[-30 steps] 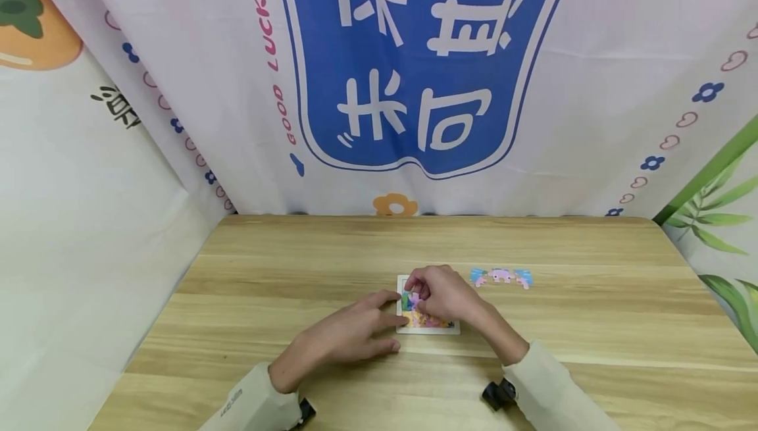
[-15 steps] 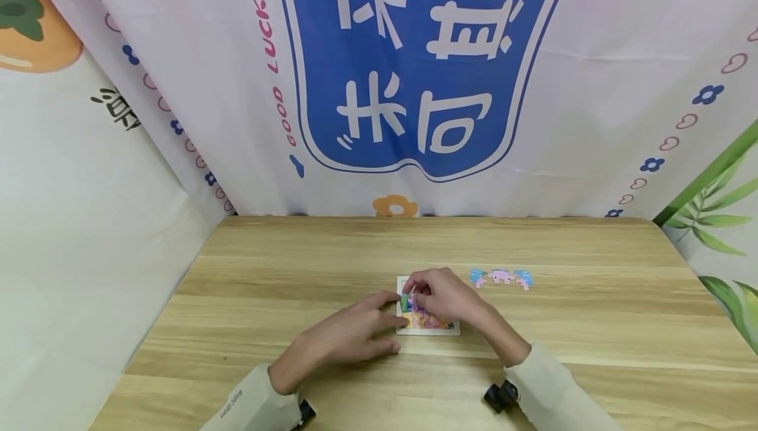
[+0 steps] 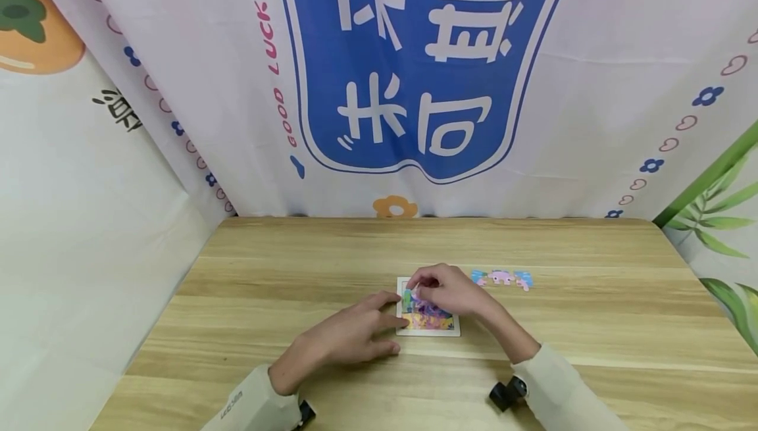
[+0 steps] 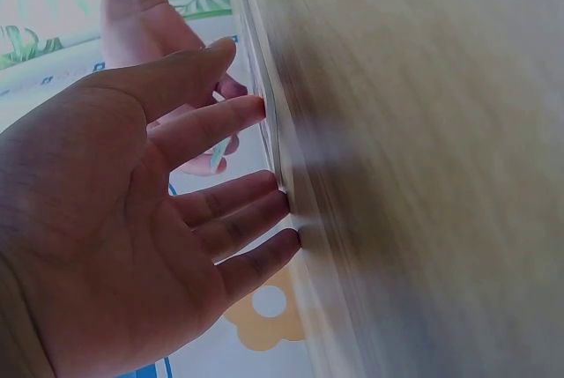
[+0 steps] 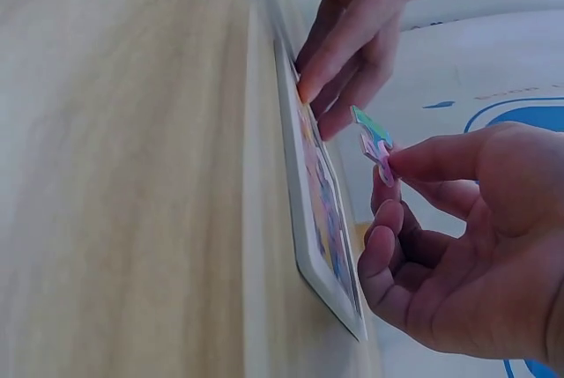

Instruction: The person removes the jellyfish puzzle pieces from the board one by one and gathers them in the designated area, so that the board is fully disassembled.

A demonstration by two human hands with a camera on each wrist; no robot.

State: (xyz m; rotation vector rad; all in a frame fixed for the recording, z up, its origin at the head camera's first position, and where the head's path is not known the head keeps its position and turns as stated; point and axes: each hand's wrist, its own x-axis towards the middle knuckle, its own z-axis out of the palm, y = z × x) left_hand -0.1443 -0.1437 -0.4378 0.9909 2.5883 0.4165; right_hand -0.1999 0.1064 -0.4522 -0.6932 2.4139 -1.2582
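One table (image 3: 296, 253); one puzzle board (image 3: 429, 333); three loose pieces (image 3: 501, 278); one pinched piece (image 5: 376, 143)

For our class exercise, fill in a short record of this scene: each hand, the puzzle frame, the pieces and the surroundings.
Left hand: fingers extended, fingertips at the frame's left side
Right hand: pinches a piece above the frame
Held piece: green and pink, apart from the frame
Frame: white-rimmed, flat on the table, with a colourful picture inside, partly hidden by the hands
Loose pieces: pink and blue, on the table right of the frame
Background: printed cloth
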